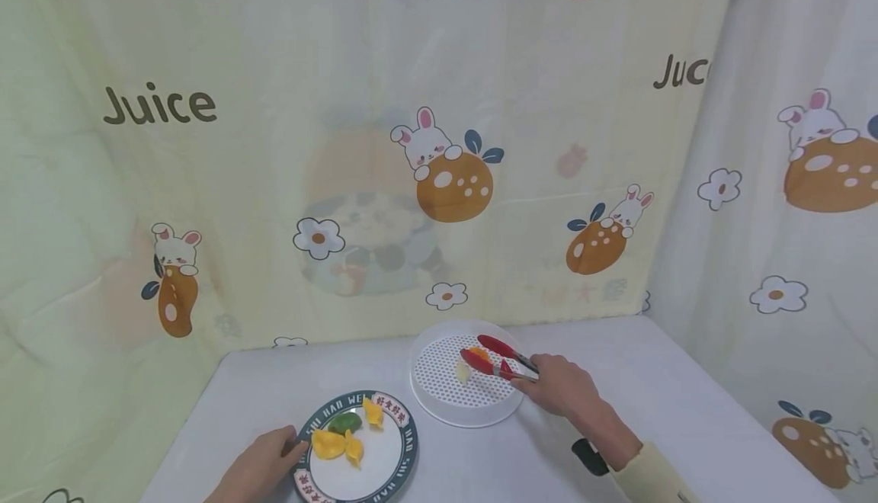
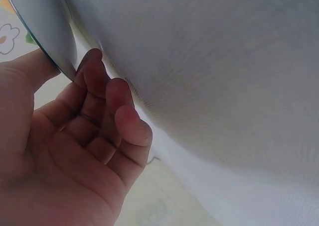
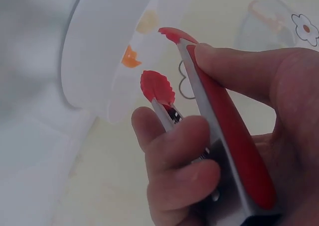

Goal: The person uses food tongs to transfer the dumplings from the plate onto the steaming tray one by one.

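My left hand (image 1: 264,461) holds the left rim of a round plate (image 1: 370,466) with a dark green lettered border. In the left wrist view, the thumb lies over the plate edge (image 2: 45,27) and the fingers curl beneath. Several yellow dumpling-like pieces (image 1: 329,444) and a green one (image 1: 345,422) lie on the plate. My right hand (image 1: 565,389) grips red-tipped metal tongs (image 3: 229,121), their tips apart, above a white perforated round tray (image 1: 466,416). An orange piece (image 1: 480,352) and a pale one (image 1: 463,370) are in that tray. A small red patch shows by the tongs; its kind is unclear.
Both vessels stand on a white-covered table (image 1: 549,457), the tray behind and right of the plate. A printed curtain (image 1: 261,168) hangs along the back and sides. A dark band (image 1: 590,457) is at the right wrist.
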{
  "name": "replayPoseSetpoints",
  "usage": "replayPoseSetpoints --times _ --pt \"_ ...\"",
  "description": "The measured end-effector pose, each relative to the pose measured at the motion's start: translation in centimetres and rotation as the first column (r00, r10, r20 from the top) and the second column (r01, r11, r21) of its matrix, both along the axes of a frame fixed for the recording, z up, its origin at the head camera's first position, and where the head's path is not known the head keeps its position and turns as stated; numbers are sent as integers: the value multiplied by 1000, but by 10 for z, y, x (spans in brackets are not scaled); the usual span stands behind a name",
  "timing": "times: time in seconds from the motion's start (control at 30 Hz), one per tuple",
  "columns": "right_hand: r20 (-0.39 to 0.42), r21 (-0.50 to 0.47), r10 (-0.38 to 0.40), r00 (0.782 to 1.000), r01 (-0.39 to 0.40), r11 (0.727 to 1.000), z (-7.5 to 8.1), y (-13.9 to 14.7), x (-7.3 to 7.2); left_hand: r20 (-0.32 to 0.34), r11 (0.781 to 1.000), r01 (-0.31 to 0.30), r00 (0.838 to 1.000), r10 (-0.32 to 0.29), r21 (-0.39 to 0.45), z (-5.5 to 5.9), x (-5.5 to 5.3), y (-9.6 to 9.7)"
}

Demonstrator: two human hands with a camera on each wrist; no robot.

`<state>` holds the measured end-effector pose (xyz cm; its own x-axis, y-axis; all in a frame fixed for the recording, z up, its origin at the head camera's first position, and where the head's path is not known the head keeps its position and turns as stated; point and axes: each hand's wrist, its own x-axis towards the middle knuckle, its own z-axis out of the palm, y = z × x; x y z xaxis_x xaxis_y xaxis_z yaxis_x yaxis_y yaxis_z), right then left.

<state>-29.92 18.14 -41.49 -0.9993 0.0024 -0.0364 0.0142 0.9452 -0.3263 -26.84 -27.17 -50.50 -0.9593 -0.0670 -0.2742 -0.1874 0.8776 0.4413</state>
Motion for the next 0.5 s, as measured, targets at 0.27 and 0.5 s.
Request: replayPoseSetpoints --times 0.27,0.5 --pt "-4 -106 33 999 -33 994 1 -14 7 -13 1000 15 1000 -15 -2 0 1 0" --pt "-14 -154 52 999 -53 987 3 -35 18 3 1000 1 1000 -1 -9 0 0 0"
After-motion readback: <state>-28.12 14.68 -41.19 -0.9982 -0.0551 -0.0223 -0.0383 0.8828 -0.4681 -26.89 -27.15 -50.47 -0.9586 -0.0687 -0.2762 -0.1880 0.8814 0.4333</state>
